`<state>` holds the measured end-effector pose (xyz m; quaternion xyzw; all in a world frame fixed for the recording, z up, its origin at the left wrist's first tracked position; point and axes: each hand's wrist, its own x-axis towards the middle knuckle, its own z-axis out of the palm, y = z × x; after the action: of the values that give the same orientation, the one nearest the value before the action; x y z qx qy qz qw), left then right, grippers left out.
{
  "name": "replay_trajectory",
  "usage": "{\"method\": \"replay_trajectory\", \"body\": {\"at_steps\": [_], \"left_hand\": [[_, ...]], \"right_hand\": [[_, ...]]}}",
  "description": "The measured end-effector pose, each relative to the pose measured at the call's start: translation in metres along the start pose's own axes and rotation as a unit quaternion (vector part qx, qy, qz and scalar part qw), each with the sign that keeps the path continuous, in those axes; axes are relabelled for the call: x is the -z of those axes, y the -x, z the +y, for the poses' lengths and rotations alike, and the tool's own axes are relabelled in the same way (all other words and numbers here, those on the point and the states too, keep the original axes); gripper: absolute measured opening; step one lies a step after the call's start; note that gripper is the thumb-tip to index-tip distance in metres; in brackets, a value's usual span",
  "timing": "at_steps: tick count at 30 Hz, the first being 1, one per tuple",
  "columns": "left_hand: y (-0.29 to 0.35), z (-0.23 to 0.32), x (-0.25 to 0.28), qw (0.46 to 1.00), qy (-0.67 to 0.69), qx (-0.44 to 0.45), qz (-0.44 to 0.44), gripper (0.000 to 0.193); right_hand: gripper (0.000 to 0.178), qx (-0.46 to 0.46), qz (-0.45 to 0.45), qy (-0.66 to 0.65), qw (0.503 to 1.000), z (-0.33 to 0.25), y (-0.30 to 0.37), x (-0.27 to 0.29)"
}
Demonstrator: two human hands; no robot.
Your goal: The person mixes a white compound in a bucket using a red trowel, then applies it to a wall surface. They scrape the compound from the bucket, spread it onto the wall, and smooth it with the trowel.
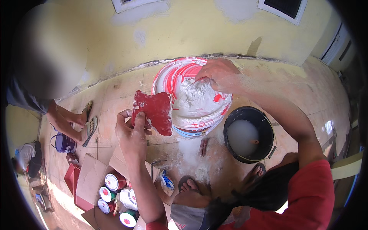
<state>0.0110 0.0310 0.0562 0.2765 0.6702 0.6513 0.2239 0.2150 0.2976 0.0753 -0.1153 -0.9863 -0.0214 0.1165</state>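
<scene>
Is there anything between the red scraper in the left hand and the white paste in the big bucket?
Nothing visible. The left hand holds the red scraper right beside the big bucket, whose top is open. Only the right hand is in the white paste, at the far side.

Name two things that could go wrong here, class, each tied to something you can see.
1. The right hand digs into white paste in the big bucket; lumps could drop onto the already powdery floor.
2. The black pail of cloudy water stands close to the foot and might get kicked over.
</scene>
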Motion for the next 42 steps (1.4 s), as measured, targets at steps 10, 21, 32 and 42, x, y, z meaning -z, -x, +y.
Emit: {"method": "replay_trajectory", "body": {"at_steps": [10,21,32,42], "left_hand": [[-0.001,-0.003,0.007,1.000,0.008,0.004,0.008,0.020],[0.003,-0.009,0.009,0.999,0.030,0.009,0.019,0.021],[0.005,-0.007,0.014,0.999,0.046,-0.001,0.010,0.022],[0.007,-0.015,0.021,0.997,0.055,0.016,0.046,0.023]], "right_hand": [[0.041,0.027,-0.042,-0.044,0.998,0.026,0.002,-0.001],[0.045,0.004,-0.023,-0.035,0.999,0.032,-0.010,0.000],[0.042,-0.033,-0.075,-0.032,0.996,0.028,-0.032,0.001],[0.037,-0.013,-0.137,-0.025,0.990,0.016,-0.038,0.007]]}}
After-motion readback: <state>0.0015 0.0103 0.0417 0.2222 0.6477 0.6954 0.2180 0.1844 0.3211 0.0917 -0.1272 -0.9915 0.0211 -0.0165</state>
